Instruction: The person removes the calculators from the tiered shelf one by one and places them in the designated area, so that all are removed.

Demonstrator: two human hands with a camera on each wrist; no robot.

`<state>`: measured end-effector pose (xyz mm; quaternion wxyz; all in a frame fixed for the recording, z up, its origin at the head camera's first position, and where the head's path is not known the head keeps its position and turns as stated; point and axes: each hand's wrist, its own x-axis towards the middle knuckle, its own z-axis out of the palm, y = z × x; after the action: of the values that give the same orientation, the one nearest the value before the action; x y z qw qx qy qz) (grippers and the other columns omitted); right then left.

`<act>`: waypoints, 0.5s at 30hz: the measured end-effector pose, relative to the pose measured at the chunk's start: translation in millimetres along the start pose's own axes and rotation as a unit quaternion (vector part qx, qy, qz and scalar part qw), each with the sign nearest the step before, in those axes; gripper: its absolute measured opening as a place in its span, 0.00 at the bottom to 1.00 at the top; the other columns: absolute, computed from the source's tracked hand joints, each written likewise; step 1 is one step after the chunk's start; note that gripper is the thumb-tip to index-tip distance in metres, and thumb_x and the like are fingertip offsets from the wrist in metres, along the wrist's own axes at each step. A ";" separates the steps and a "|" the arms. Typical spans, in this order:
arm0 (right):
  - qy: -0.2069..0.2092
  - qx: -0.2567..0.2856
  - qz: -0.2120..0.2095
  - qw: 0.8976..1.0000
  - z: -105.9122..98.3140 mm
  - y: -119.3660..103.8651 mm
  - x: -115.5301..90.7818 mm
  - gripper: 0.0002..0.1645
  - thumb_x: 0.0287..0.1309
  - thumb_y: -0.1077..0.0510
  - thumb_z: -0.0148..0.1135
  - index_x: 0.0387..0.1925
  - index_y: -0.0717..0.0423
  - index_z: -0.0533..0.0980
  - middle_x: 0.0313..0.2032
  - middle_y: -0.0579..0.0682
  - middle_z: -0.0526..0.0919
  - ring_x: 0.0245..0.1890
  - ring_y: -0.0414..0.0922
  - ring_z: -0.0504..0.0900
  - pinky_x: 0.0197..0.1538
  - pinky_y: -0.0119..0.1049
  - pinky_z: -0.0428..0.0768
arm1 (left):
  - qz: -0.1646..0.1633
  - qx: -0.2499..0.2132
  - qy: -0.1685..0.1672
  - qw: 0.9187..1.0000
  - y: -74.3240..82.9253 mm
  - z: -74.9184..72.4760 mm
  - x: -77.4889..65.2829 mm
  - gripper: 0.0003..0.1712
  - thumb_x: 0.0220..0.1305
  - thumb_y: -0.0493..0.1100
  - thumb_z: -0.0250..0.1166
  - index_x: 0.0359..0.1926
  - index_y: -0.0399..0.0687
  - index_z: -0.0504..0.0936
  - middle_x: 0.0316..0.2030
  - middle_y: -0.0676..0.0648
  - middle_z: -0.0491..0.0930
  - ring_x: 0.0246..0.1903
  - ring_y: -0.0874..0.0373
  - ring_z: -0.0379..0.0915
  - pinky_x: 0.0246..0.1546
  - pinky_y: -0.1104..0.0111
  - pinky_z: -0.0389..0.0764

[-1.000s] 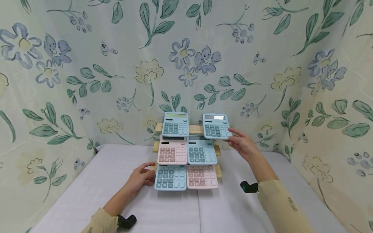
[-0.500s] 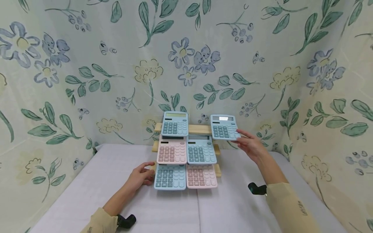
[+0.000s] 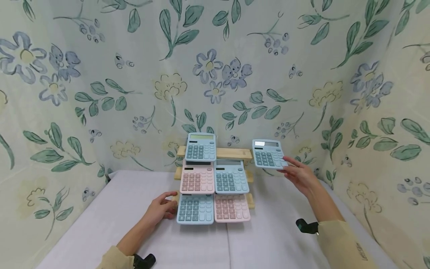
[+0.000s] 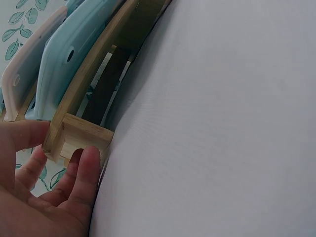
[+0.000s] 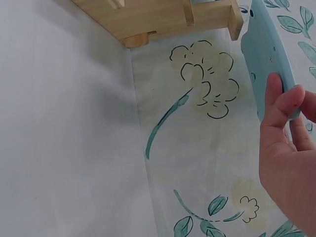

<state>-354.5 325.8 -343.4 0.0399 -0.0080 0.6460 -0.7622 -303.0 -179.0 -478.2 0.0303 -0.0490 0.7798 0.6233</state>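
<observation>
My right hand [image 3: 301, 178] pinches a light blue calculator [image 3: 267, 153] by its lower right corner. It is held in the air to the right of the wooden rack's top tier; the right wrist view shows its back [image 5: 261, 54] and the thumb and fingers on its edge. The stepped wooden rack [image 3: 233, 153] bears blue and pink calculators on three tiers. My left hand [image 3: 157, 210] grips the rack's lower left end, thumb and fingers around the wood [image 4: 84, 133]. Beside that hand sits a blue calculator [image 3: 195, 209] on the bottom tier.
On the top tier's left is a blue calculator [image 3: 201, 147]. The middle tier holds a pink calculator [image 3: 197, 177] and a blue calculator [image 3: 231, 176], and a pink calculator [image 3: 231, 208] is bottom right. A white cloth [image 3: 268, 243] covers the table; a floral curtain [image 3: 134, 93] hangs behind.
My right hand has carried the blue calculator rightward, from over the top tier's right end to beside it. The left hand has stayed at the rack's end.
</observation>
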 end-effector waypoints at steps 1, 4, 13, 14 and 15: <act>0.000 0.000 0.002 1.000 -2.0 1.1 -0.9 0.39 0.70 0.65 0.57 0.78 0.55 0.55 0.49 0.43 0.81 0.44 0.41 0.86 0.44 0.25 0.81 | -0.001 0.000 0.000 1.000 -1.8 -0.4 -1.2 0.26 0.68 0.46 0.63 0.66 0.51 0.74 0.42 0.42 0.81 0.35 0.52 0.80 0.35 0.64 0.85; 0.002 0.003 0.002 1.000 -9.0 3.6 -2.8 0.41 0.68 0.64 0.59 0.78 0.55 0.55 0.48 0.42 0.82 0.44 0.41 0.87 0.45 0.25 0.81 | -0.003 -0.001 0.002 1.000 -4.5 -1.2 -3.7 0.26 0.68 0.47 0.63 0.65 0.51 0.75 0.42 0.42 0.81 0.35 0.52 0.80 0.35 0.64 0.85; 0.003 0.006 0.001 1.000 -37.2 7.0 -4.1 0.44 0.66 0.65 0.62 0.78 0.56 0.53 0.45 0.41 0.84 0.42 0.41 0.87 0.43 0.26 0.81 | -0.011 -0.003 0.006 1.000 -3.3 -1.0 0.0 0.26 0.68 0.47 0.63 0.66 0.52 0.74 0.43 0.41 0.81 0.37 0.52 0.81 0.35 0.64 0.84; 0.003 0.003 0.002 1.000 -40.3 7.6 -4.7 0.44 0.67 0.65 0.61 0.78 0.55 0.52 0.45 0.41 0.83 0.42 0.41 0.87 0.43 0.26 0.81 | -0.010 -0.004 0.005 1.000 -2.7 -0.9 0.1 0.26 0.68 0.47 0.63 0.66 0.53 0.74 0.44 0.41 0.81 0.37 0.52 0.81 0.35 0.64 0.84; 0.005 0.001 0.004 1.000 -43.5 8.4 -5.2 0.44 0.67 0.65 0.60 0.79 0.55 0.52 0.45 0.41 0.83 0.42 0.41 0.87 0.43 0.25 0.81 | -0.009 -0.004 0.004 1.000 -2.3 -0.9 0.1 0.26 0.68 0.47 0.63 0.66 0.53 0.74 0.44 0.41 0.81 0.37 0.52 0.81 0.35 0.64 0.84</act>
<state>-351.7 367.6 -358.7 0.0398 -0.0019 0.6455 -0.7627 -302.7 -180.4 -480.3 0.0327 -0.0581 0.7772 0.6257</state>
